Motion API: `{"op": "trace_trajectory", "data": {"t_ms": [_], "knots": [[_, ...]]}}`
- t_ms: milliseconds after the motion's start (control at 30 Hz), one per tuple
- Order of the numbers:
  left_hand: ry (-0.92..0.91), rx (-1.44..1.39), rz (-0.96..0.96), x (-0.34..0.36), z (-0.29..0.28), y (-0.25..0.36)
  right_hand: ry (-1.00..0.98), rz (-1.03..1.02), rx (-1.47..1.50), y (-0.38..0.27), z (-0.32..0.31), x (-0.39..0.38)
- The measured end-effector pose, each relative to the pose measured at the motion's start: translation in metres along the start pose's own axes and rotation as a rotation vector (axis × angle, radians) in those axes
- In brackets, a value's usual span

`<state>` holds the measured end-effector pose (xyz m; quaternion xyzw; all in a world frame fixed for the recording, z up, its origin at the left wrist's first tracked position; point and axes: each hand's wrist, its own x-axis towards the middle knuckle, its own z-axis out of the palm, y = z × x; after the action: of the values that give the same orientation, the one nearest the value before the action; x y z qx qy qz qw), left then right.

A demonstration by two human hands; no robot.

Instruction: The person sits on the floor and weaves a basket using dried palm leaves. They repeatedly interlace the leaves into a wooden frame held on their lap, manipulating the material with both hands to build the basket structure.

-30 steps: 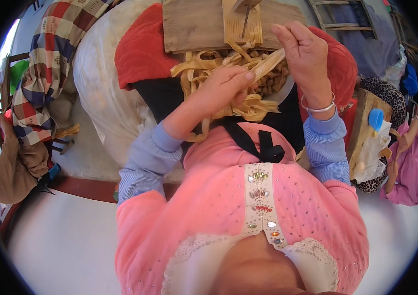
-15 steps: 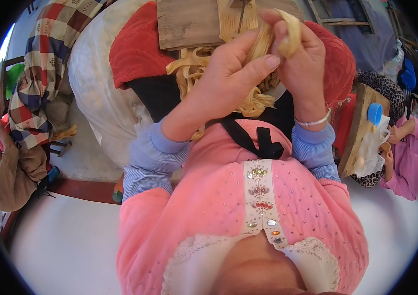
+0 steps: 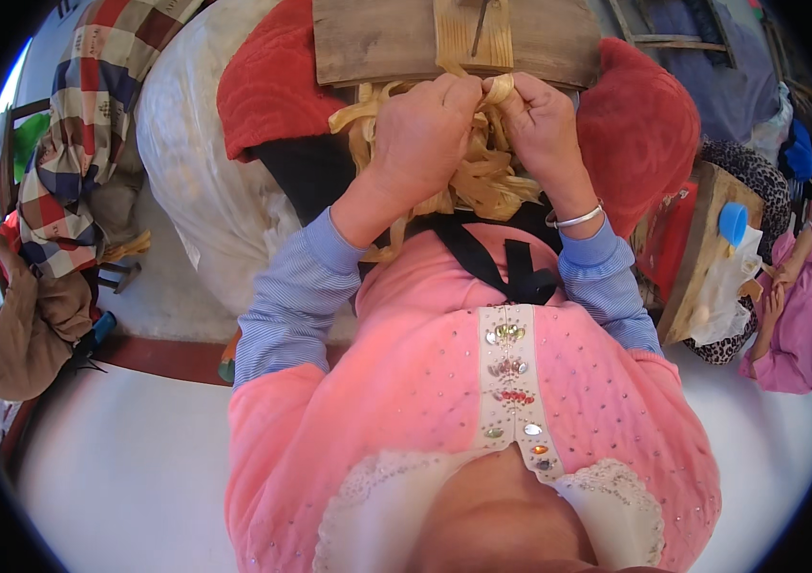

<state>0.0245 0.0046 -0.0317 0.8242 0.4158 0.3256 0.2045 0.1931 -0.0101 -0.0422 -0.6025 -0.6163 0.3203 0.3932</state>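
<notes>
Both of my hands are closed on a flat, pale yellow plant-fibre strip point(image 3: 500, 90) just in front of the wooden board. My left hand point(image 3: 425, 132) shows its back, and its fingertips are partly hidden. Close beside it, my right hand point(image 3: 542, 129) pinches the strip between thumb and fingers, with a bit of it folded there. Under and between my hands, a loose heap of the same strips point(image 3: 487, 186) lies over my lap. One end of the heap hangs down past my left wrist.
Beyond my hands lies a wooden board point(image 3: 377, 43) bearing a lighter wood block point(image 3: 475, 43) with a thin dark metal rod. Red cloth point(image 3: 640, 134) flanks both sides. A large white sack point(image 3: 196, 143) stands left. At right, a person in pink point(image 3: 788, 315) sits by a small wooden table point(image 3: 688, 277).
My hands have come down and nearer to me, and my right hand has shifted left. The raised loop of strip is now drawn in small between my fingers.
</notes>
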Motion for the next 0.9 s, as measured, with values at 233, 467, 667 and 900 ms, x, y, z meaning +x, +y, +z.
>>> {"op": "trace_trajectory", "data": {"t_ms": [233,467,667,900], "knots": [[0.239,-0.409,-0.098,-0.02,0.033,0.006,-0.2,0.567,0.918,-0.003,0.004,-0.016],[0.101,-0.568,-0.165,-0.007,0.008,0.016,-0.207,0.495,1.127,-0.005,0.002,-0.015],[0.055,-0.279,-0.316,0.014,0.009,0.015,0.106,-0.195,-0.039,-0.013,0.006,-0.006],[-0.097,-1.311,-0.829,-0.004,0.004,0.011,0.276,-0.161,0.206,-0.028,-0.001,0.003]]}}
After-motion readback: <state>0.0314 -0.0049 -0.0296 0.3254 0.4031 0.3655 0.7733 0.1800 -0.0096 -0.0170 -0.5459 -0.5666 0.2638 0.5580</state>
